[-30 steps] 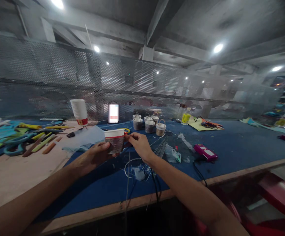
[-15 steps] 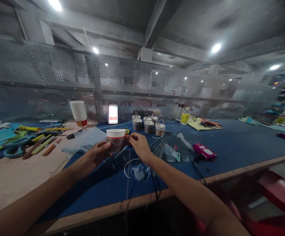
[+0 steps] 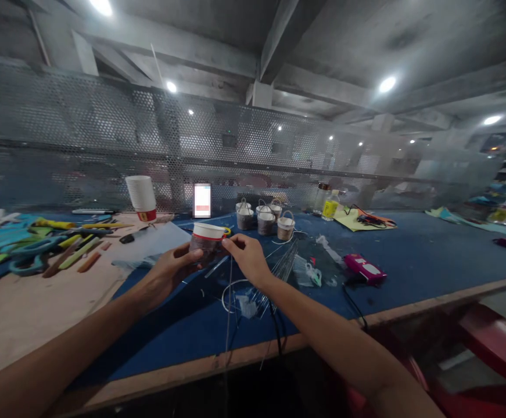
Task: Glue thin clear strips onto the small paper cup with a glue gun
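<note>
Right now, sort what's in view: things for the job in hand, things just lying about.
In use or likely related:
red-banded cup between the hands
similar cups with handles
probably the stacked paper cups

Apparently just lying about:
magenta item
yellow-labelled bottle
yellow sheet

Above the table (image 3: 427, 255), a paper cup (image 3: 204, 245) has stacked cups (image 3: 141, 196) at ten o'clock, scissors (image 3: 39, 248) at nine, handled cups (image 3: 265, 223) and a bottle (image 3: 330, 209) at two, wires (image 3: 279, 276) at four.
</note>
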Tool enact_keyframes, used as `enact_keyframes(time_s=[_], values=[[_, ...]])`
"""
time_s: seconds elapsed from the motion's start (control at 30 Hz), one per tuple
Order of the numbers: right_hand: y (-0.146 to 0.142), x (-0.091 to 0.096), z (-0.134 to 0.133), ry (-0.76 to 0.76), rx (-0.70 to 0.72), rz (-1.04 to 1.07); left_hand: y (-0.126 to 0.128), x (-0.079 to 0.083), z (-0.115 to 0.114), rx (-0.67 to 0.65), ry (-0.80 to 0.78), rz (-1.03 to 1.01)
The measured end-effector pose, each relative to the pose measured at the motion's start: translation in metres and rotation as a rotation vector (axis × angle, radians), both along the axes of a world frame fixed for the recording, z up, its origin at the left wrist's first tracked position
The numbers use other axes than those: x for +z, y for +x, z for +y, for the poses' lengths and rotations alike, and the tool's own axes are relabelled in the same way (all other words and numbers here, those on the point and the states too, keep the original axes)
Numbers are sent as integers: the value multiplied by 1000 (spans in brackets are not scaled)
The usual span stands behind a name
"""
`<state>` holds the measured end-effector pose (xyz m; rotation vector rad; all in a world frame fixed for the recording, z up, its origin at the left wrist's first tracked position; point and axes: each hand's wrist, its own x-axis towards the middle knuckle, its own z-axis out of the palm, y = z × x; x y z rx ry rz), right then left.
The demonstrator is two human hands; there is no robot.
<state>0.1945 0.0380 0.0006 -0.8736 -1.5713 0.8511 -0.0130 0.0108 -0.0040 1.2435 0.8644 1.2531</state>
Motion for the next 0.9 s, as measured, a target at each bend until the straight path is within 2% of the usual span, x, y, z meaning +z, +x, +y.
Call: enact_keyframes(time_s=[0.27, 0.6, 0.9], values=[[-1, 0, -5, 29, 4, -41, 5, 4, -4, 1, -13, 7], [-1, 6, -9, 38, -15, -70, 3, 0, -2, -74, -20, -31], [-1, 0, -3, 31, 15, -42, 3, -1, -4, -105, -41, -72]])
